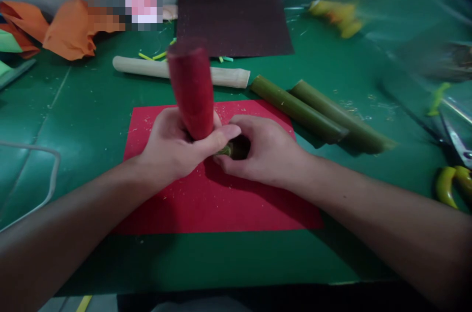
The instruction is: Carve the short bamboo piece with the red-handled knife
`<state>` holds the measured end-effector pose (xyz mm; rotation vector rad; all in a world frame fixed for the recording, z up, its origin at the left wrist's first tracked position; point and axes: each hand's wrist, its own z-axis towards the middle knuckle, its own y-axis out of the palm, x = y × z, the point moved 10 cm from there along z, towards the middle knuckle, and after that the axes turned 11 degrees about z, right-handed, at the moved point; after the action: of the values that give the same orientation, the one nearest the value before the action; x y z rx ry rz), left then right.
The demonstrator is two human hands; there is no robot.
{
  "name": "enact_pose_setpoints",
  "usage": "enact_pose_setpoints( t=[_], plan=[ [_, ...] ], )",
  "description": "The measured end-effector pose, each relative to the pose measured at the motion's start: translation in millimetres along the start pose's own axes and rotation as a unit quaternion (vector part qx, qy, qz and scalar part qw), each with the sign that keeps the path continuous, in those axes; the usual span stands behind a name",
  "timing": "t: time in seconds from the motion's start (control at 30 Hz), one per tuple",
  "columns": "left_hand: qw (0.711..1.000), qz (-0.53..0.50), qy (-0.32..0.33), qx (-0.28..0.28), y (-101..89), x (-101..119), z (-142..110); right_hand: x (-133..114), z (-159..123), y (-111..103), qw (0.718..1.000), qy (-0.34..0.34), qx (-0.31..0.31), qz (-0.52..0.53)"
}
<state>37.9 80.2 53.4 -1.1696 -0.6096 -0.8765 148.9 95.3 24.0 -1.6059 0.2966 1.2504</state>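
Note:
My left hand (173, 147) is closed around the lower end of a thick red tapered handle (191, 90), which stands almost upright with its wide end up. Its working end is hidden behind my fingers. My right hand (263, 149) curls close beside it, thumb and fingers bent round a small greenish piece (227, 150) that shows only in part between the hands. What exactly this piece is stays hidden. Both hands are over a red sheet (221, 208) sprinkled with pale shavings.
Behind the sheet lies a pale peeled stick (143, 66). Two green bamboo lengths (306, 112) rest to the right. A dark sheet (232, 21), crumpled orange material (72, 31) and a yellow item (339, 16) are farther back. A yellow-handled tool (447, 186) lies at the right edge.

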Motion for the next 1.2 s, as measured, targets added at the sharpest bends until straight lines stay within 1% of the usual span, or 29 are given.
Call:
enact_pose_setpoints(
  t=[0.1,0.3,0.47,0.7,0.9,1.1,1.2],
  plan=[
    [0.998,0.001,-0.007,0.059,-8.9,1.3,-1.8,1.8,0.8,1.4,1.000,0.004,-0.011,-0.005],
    [0.997,0.022,-0.012,0.076,-11.2,2.6,-3.9,2.2,1.7,3.2,1.000,0.005,-0.021,-0.003],
    [0.996,0.037,-0.023,0.077,-11.7,-0.7,-3.7,2.7,2.0,2.8,1.000,0.012,-0.020,-0.005],
    [0.995,0.004,-0.032,0.092,-13.7,-5.0,-0.9,2.2,1.7,1.0,1.000,0.010,-0.008,-0.016],
    [0.997,0.025,-0.021,0.072,-10.0,-1.5,1.1,2.6,1.7,3.0,1.000,0.012,-0.018,-0.007],
    [0.996,0.041,-0.043,0.069,-8.9,-2.7,2.9,2.9,1.6,3.6,0.999,0.020,-0.023,-0.009],
    [0.995,0.051,-0.073,0.054,-6.1,-5.5,3.7,3.2,1.3,3.8,0.999,0.022,-0.027,0.000]
  ],
)
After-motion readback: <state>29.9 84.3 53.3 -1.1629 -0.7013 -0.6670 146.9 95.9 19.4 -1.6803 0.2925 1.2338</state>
